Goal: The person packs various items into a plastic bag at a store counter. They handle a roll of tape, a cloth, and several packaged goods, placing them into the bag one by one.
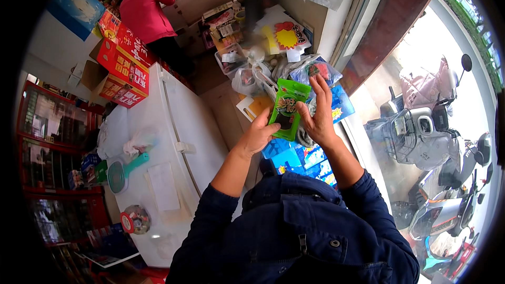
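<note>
A green plastic snack packet [290,104] with a dark window near its lower end is held up in front of me. My left hand [258,132] grips its left lower edge, thumb on the front. At the packet's right side is my right hand [317,114], its thumb at the edge and its other fingers raised and spread. Whether the right fingers press the packet from behind cannot be told. Below the packet lie blue printed boxes [303,159], and beyond it are plastic bags with things in them [315,69].
On my left stands a white chest freezer [158,221] bearing a paper sheet [163,185], a teal-handled item [134,163], a round jar [140,219] and a red carton [122,73]. A person in a pink jacket [144,12] stands at a counter. Scooters [426,138] are outside the window.
</note>
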### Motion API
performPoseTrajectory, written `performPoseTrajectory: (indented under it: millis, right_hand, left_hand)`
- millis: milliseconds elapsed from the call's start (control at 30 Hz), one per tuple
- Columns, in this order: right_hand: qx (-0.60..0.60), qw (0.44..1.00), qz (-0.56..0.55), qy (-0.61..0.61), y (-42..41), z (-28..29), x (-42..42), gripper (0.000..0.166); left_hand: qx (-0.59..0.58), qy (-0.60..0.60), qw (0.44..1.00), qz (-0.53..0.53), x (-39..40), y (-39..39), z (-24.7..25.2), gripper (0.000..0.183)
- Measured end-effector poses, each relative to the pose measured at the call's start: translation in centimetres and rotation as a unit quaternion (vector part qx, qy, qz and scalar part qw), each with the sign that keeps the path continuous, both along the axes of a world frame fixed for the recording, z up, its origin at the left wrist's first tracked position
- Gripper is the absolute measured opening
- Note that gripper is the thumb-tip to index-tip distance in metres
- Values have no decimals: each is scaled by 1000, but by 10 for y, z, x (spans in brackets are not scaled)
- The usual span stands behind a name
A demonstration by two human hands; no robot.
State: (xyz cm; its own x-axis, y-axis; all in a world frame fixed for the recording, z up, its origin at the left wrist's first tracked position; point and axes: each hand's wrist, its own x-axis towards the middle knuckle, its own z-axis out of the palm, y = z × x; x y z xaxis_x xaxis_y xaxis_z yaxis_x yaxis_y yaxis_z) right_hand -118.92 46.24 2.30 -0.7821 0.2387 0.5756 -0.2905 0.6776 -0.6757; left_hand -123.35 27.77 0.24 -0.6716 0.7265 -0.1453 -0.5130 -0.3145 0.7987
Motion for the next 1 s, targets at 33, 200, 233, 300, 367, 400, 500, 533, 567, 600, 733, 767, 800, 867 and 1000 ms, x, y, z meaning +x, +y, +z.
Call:
performPoseTrajectory:
  millis: [33,200,233,300,367,400,500,533,567,600,733,767,800,867,1000]
  right_hand:
    - [4,999,-37,-1,4,-7,-7,56]
    - [169,941,-143,-256,37,-135,-22,69]
    - [229,911,-124,-320,28,-149,-14,69]
    - [230,906,-50,-353,19,-179,-6,69]
    - [181,943,-53,-275,27,-196,-13,60]
    - [102,959,-30,-264,39,-199,-17,55]
    - [-144,954,38,-259,46,-167,-27,48]
    - [-220,939,61,-256,38,-139,-25,49]
    - [-295,918,81,-251,31,-109,-22,49]
    - [-302,918,93,-239,23,-76,-17,51]
    - [-233,955,158,-89,-7,-6,-8,53]
    - [-141,973,179,-41,-17,7,-8,54]
    - [-36,985,165,-20,-34,22,-3,55]
    - [130,983,129,31,-69,29,1,57]
    - [162,979,91,81,-84,10,-20,54]
  left_hand:
    - [12,-1,1000,13,0,-5,-1,56]
    - [69,-49,995,57,-5,-43,-5,61]
    - [80,-69,993,61,-5,-51,-8,61]
    - [98,-77,988,96,-2,-62,-15,62]
    - [99,-61,984,134,-1,-69,-25,64]
    - [100,-52,985,132,-2,-71,-26,65]
    - [97,-20,986,133,-3,-77,-26,68]
    - [94,-12,986,137,-4,-80,-31,69]
    - [90,-10,986,143,-4,-79,-32,70]
    - [87,-8,985,147,-5,-77,-33,71]
    - [70,16,985,154,-3,-54,-21,75]
    - [66,30,986,153,-1,-49,-21,76]
    - [63,55,987,139,0,-44,-17,78]
    - [63,47,989,123,8,-30,-17,82]
    - [48,48,991,111,16,-36,-6,90]
